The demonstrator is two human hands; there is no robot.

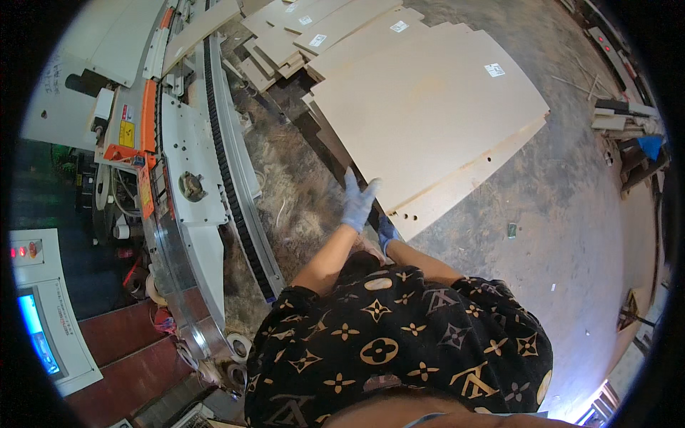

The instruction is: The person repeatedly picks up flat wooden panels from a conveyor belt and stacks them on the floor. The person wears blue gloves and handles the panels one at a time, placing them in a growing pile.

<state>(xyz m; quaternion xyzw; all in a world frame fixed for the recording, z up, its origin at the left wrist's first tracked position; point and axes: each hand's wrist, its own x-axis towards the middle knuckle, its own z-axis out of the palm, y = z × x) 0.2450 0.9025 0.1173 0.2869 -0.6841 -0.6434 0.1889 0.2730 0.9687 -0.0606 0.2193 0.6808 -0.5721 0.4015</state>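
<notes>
A large beige wooden panel (pixel 428 107) with a white label lies on top of a stack. Beneath its right side shows the edge of another panel (pixel 457 187), drilled with several holes. My left hand (pixel 357 202), in a blue-grey glove, is at the top panel's near left edge, fingers spread and thumb over the board. My right hand (pixel 387 233), gloved in blue, is lower down against the stack's near end by the corner. Its fingers are mostly hidden, so I cannot tell whether they grip the board.
A long machine with a track (pixel 232 164) and orange parts (pixel 149 118) runs along the left. A control panel with a lit screen (pixel 39 332) is at lower left. More labelled boards (pixel 285 36) are piled at the far end. Offcuts (pixel 628 114) lie at the right.
</notes>
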